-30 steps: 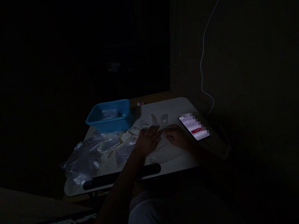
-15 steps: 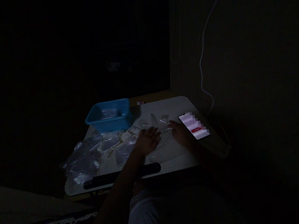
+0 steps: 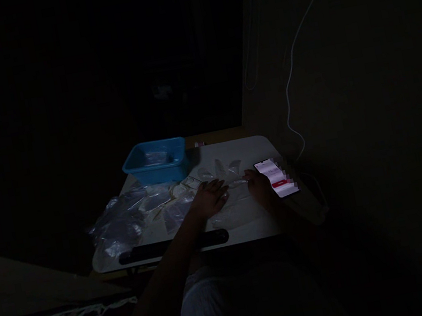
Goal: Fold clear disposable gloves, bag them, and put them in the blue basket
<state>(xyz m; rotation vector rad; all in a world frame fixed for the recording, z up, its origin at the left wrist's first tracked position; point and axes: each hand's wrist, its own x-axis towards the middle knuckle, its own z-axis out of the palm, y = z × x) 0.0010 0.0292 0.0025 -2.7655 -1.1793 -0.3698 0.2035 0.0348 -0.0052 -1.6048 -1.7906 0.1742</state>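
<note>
My left hand (image 3: 210,199) lies flat on the white folding table, fingers stretched out over a clear plastic bag (image 3: 236,182). On the bag's right side, the fingers of my right hand (image 3: 259,187) are curled and pinch its edge. Dim light leaves the bag's outline hard to make out. Just beyond the hands, a few clear plastic pieces (image 3: 219,167) stand up or lie creased. Left of my left hand, more flat clear bags (image 3: 177,213) are spread beside a crumpled heap of plastic (image 3: 120,231).
A blue basin (image 3: 163,175) with clear plastic inside stands at the table's back left. A lit phone (image 3: 275,176) lies by the right edge. Along the front edge of the table (image 3: 252,229) runs a black ledge (image 3: 212,238). A white cable (image 3: 291,56) hangs at the wall.
My right hand has curled its fingers and shifted slightly right, with the bag's edge in them. My left hand stays almost in place. The view has moved slightly.
</note>
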